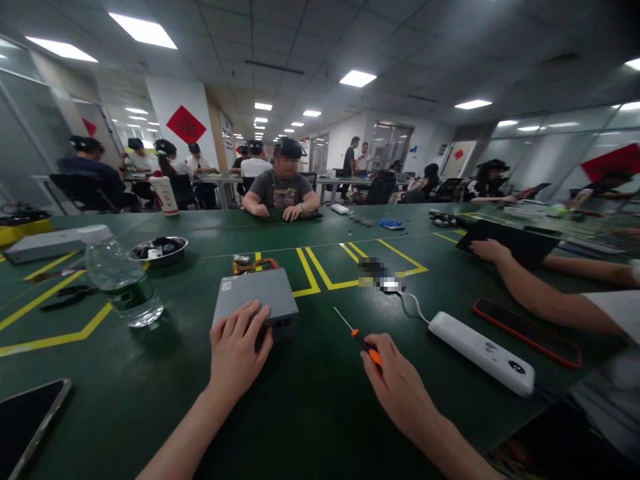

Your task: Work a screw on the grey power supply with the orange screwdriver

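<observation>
My left hand [241, 347] lies over the near edge of a grey computer power supply [265, 293], its fingers on the top face and the thumb down the near side. A bundle of coloured cables [255, 265] comes out at the far end of the box. To the right, my right hand [397, 377] is closed round the orange and black handle of a screwdriver [356, 333]. The thin shaft points forward and left, apart from the power supply. My palm hides part of the handle.
A water bottle [120, 283] and metal bowl [175, 252] stand at left, a phone [35, 420] nearer. At right lie a white power strip [480, 350] and an orange-edged phone [527, 333]. Another person's hand [493, 253] holds a dark panel [510, 243]. Someone sits opposite.
</observation>
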Demonstrator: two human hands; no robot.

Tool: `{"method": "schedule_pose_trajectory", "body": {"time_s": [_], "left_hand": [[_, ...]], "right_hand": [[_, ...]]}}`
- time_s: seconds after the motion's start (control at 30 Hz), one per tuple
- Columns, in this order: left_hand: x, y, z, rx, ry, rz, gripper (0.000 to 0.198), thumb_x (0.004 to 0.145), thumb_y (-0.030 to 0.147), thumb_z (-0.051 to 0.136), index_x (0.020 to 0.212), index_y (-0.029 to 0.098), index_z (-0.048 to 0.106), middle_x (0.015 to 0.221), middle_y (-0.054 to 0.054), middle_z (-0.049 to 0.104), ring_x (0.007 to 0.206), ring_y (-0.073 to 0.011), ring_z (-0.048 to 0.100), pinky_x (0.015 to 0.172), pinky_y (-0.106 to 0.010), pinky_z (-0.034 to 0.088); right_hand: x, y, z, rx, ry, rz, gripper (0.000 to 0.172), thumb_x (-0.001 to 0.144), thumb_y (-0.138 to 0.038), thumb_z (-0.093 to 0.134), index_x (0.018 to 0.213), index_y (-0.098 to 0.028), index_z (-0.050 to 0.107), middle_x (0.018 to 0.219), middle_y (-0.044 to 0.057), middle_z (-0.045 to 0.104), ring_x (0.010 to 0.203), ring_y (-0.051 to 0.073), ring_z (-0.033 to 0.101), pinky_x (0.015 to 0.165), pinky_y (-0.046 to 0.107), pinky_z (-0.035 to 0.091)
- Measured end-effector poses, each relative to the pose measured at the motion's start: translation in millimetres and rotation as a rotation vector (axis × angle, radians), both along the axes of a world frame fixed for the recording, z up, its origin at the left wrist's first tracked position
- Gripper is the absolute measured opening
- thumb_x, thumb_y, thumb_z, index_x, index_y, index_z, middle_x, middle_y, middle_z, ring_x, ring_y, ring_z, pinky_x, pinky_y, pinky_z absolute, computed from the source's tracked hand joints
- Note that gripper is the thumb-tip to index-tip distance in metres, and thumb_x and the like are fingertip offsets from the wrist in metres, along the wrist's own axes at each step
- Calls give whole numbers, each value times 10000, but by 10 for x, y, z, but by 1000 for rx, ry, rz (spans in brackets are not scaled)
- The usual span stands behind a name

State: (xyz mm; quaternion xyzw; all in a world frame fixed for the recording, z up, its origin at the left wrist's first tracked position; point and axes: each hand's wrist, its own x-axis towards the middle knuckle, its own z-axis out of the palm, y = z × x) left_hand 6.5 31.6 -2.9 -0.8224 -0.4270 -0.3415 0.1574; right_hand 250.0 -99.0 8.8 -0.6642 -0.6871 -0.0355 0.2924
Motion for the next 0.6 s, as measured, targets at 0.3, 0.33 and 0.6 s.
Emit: {"method": "schedule_pose_trajectory", "body": {"time_s": [0.3, 0.33, 0.6], "left_hand": [[7, 74, -77, 65, 5, 6, 359, 787, 278, 516, 1145, 249, 515, 1206, -78, 580, 1087, -272, 525, 843, -418, 303], [8, 83, -84, 88, 9, 9, 357, 786, 278, 516, 1141, 250, 519, 1196, -80, 586, 1067, -274, 537, 834, -418, 302], [9, 131, -111, 137, 4, -5, 393, 773, 272, 527, 1165, 267, 508, 1191, -81, 588, 1020, -277, 564, 798, -411, 307]], "right_hand": [[32, 402, -94, -145, -71, 116, 311, 806, -311, 627, 1081, -192, 542, 992, 48, 584, 853, 193, 608, 730, 311, 532], [111, 484, -43, -153, -75, 106, 343, 808, -341, 634, 1101, -192, 537, 1025, 51, 580, 886, 193, 596, 753, 314, 521], [1526, 1579, 239, -239, -91, -421, 306, 894, -319, 536, 1151, -157, 506, 1144, 79, 530, 953, 204, 567, 788, 401, 486]]}}
